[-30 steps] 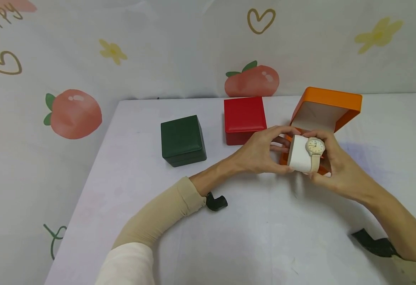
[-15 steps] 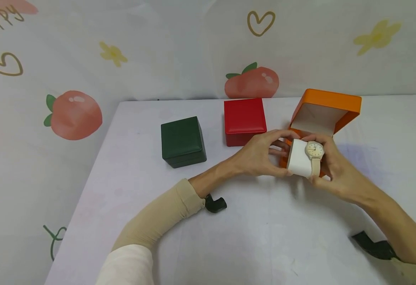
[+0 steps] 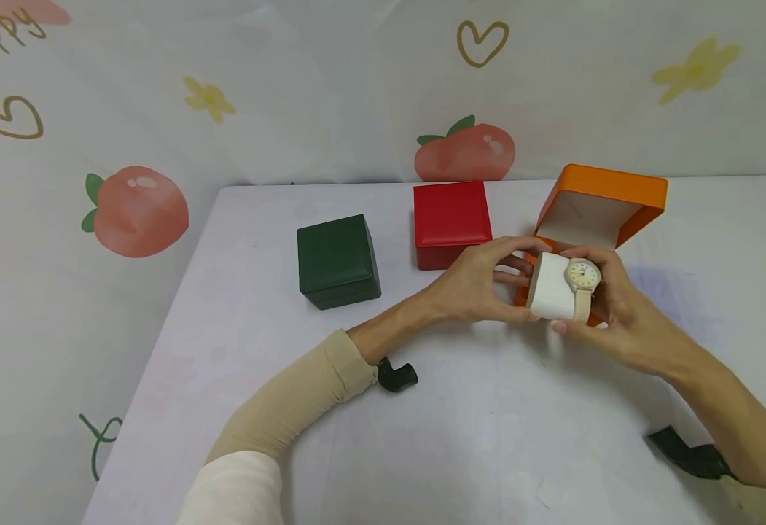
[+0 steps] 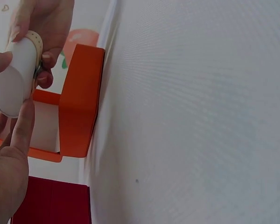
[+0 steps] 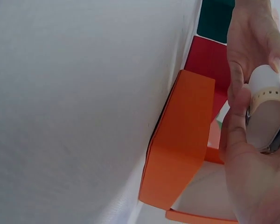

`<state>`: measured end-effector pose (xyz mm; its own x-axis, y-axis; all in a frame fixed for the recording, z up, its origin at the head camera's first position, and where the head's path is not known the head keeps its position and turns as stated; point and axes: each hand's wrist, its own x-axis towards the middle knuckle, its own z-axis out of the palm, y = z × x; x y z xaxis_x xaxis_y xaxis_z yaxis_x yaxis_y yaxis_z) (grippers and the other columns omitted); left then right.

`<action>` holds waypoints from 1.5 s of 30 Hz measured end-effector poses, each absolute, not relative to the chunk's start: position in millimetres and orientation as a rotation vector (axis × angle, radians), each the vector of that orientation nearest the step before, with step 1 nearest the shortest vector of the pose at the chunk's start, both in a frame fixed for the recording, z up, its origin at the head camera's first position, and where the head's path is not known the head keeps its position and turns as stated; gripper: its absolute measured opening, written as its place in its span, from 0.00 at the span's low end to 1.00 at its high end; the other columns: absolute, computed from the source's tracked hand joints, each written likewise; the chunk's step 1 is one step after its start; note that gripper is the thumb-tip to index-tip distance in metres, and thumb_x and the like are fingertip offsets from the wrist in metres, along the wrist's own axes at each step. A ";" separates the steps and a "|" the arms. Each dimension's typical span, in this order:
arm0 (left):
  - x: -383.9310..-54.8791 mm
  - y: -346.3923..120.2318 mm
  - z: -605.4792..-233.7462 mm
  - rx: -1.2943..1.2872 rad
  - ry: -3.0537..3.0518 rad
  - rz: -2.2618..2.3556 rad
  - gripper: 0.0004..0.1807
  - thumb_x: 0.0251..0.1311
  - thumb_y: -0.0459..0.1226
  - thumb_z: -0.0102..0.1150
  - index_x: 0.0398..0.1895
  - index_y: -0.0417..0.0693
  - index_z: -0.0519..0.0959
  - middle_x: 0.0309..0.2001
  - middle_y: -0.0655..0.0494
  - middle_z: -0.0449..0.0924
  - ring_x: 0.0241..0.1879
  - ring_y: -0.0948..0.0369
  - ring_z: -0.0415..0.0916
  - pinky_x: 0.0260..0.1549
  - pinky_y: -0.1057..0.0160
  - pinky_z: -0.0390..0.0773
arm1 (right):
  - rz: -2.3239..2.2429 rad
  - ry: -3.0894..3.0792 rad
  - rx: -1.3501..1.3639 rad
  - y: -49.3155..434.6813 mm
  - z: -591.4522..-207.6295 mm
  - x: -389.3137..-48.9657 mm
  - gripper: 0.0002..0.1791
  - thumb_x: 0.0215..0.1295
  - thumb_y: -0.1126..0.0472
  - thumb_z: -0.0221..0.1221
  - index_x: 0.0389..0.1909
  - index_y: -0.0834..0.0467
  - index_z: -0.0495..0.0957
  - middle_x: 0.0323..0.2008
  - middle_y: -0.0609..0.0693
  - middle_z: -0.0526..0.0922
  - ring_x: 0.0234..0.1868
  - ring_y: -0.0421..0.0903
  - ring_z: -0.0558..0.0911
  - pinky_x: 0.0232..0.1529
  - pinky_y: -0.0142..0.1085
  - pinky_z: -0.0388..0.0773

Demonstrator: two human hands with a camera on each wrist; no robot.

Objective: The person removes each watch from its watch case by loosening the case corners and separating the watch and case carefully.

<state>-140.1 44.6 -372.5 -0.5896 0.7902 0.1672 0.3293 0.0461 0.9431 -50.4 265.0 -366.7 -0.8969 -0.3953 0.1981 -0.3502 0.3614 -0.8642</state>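
A cream-strapped wristwatch [image 3: 582, 275] is wrapped round a white watch cushion [image 3: 549, 290], held up in front of the open orange box [image 3: 619, 184]. My left hand [image 3: 477, 288] pinches the cushion's left end, thumb at the lower corner and index finger along the top. My right hand [image 3: 628, 313] holds the right side by the watch, its fingers behind and its thumb at the lower edge. In the left wrist view the strap's punched holes [image 4: 35, 38] show under the cushion. The box's lower part is mostly hidden behind the hands.
A closed red box [image 3: 451, 219] stands just left of the orange one, with a closed dark green box [image 3: 337, 259] farther left. White cloth covers the table [image 3: 422, 452], and a printed backdrop [image 3: 330, 87] rises behind it. Black curved pieces [image 3: 398, 375] hang by both forearms.
My right thumb has shifted left off the strap along the cushion's lower edge. The watch and cushion have moved only slightly. The boxes stay put.
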 end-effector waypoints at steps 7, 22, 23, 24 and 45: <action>-141.3 44.3 -374.5 1.114 1.902 1.607 0.40 0.47 0.29 0.76 0.65 0.39 0.68 0.57 0.51 0.73 0.49 0.66 0.76 0.50 0.66 0.80 | -1.597 2.590 -0.641 265.3 -365.5 -48.7 0.53 0.51 0.83 0.65 0.73 0.59 0.47 0.66 0.49 0.61 0.44 0.45 0.75 0.41 0.24 0.76; -140.6 45.1 -376.3 1.095 1.900 1.645 0.40 0.47 0.27 0.74 0.65 0.39 0.67 0.58 0.51 0.73 0.49 0.65 0.76 0.50 0.66 0.80 | -1.633 2.628 -0.646 265.2 -369.2 -50.2 0.56 0.45 0.86 0.67 0.73 0.62 0.47 0.67 0.49 0.60 0.46 0.43 0.75 0.44 0.22 0.77; -140.5 45.1 -376.3 1.091 1.898 1.648 0.39 0.47 0.27 0.74 0.65 0.39 0.68 0.58 0.51 0.73 0.49 0.65 0.77 0.50 0.66 0.80 | -1.627 2.635 -0.650 265.1 -369.3 -50.5 0.56 0.45 0.86 0.67 0.73 0.63 0.47 0.67 0.49 0.60 0.46 0.43 0.75 0.44 0.22 0.77; -140.5 45.2 -376.3 1.089 1.897 1.650 0.39 0.47 0.27 0.75 0.65 0.39 0.68 0.58 0.51 0.73 0.49 0.65 0.77 0.50 0.66 0.80 | -1.623 2.643 -0.652 265.1 -369.5 -50.9 0.57 0.44 0.86 0.67 0.73 0.63 0.47 0.67 0.48 0.61 0.45 0.43 0.76 0.44 0.22 0.77; -146.4 43.0 -373.9 1.016 1.936 1.591 0.40 0.48 0.29 0.76 0.66 0.40 0.68 0.57 0.50 0.74 0.49 0.63 0.77 0.50 0.68 0.79 | -1.642 2.692 -0.509 274.0 -368.0 -50.5 0.52 0.47 0.86 0.66 0.73 0.60 0.53 0.59 0.48 0.68 0.45 0.39 0.78 0.45 0.19 0.76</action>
<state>-146.4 43.0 -373.9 -0.6365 0.7622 0.1177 0.2632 0.0712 0.9621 -50.5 274.0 -368.0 -0.9479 -0.2413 0.2079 -0.2953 0.4211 -0.8576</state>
